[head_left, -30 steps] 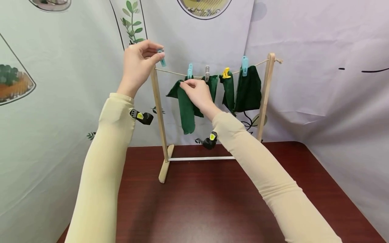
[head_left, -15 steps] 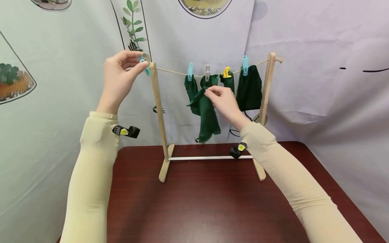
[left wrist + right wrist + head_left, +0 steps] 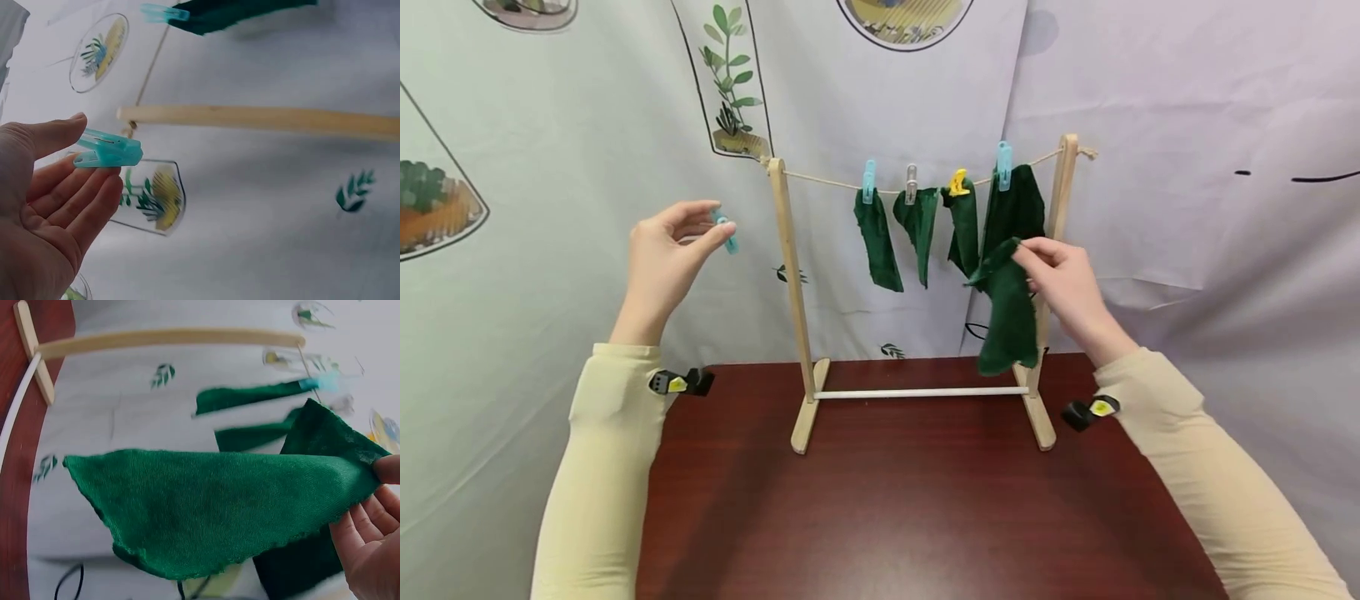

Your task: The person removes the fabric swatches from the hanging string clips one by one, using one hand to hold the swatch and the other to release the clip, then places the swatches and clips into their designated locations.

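My left hand (image 3: 662, 258) pinches a light-blue clothespin (image 3: 109, 150) between thumb and fingers, left of the rack's left post. Off to the right, my right hand (image 3: 1063, 283) grips a green cloth (image 3: 219, 512) by its upper corner. That cloth dangles in front of the right post and partly covers the rightmost hanging cloth (image 3: 1018, 200). On the string (image 3: 820, 179) hang several green cloths, among them a narrow one (image 3: 877, 246) at the left. They are held by a blue clothespin (image 3: 868, 182), a clear one (image 3: 912, 185), a yellow one (image 3: 958, 182) and another blue one (image 3: 1004, 167).
The wooden rack has a left post (image 3: 792, 275), a right post (image 3: 1062, 192) and a white bottom bar (image 3: 917, 392). It stands on a dark red table (image 3: 865, 500). A printed white curtain (image 3: 1187, 208) hangs behind. A small black camera sits on each wrist.
My right hand has carried the green cloth away from the left part of the string, rightward and down. My left hand has moved left and down, still holding the clothespin.
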{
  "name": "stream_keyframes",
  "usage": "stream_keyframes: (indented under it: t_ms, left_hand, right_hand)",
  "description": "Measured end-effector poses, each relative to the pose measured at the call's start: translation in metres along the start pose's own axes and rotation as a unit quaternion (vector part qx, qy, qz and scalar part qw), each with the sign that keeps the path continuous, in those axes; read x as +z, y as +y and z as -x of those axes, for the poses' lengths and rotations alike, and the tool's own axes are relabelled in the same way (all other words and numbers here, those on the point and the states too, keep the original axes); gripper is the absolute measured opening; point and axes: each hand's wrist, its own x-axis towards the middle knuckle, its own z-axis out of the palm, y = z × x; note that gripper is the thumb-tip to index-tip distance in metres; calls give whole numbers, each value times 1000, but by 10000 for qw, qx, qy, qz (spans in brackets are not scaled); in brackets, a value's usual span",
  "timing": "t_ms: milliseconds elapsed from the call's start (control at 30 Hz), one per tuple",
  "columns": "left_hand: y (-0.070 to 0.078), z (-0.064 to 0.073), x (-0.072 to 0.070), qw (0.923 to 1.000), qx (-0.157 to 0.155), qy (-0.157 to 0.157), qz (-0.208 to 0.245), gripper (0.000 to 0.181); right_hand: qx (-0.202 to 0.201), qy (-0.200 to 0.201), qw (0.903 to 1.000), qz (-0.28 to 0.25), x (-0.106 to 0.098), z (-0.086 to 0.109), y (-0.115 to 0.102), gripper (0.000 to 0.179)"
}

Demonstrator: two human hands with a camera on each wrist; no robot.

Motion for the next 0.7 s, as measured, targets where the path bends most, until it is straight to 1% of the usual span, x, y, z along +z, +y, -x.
stream_keyframes:
  t_ms: [100,133,267,400,500,533,600,700]
  left_hand:
    - [-12,10,-4,9996,-155,-76,-243,48]
    - [-16,14,-5,9993,-208,-99,-301,49]
    - [-31,29,-10,9977,-442,-166,-480,52]
    - [-45,42,-15,9968,-549,-157,-559,53]
    - [-52,50,-19,9962,-576,-128,-634,53]
    - [-54,52,-20,9960,-593,-113,-665,53]
    - [-57,56,-21,9951,-669,-129,-723,54]
    - [-63,61,-21,9934,-753,-192,-849,54]
  right_hand:
    - [0,232,9993,-299,-20,6,8,13]
    - [7,279,9989,-381,-26,8,11,11]
    - [135,436,9975,-546,-49,15,22,14]
    - [279,606,9969,-422,-67,23,30,13]
    - [358,699,9945,-694,-79,30,36,11]
    - [383,727,9929,-858,-84,32,38,11]
    - [435,817,9903,-1040,-92,37,42,10]
    - [502,948,9886,-1059,-101,42,48,11]
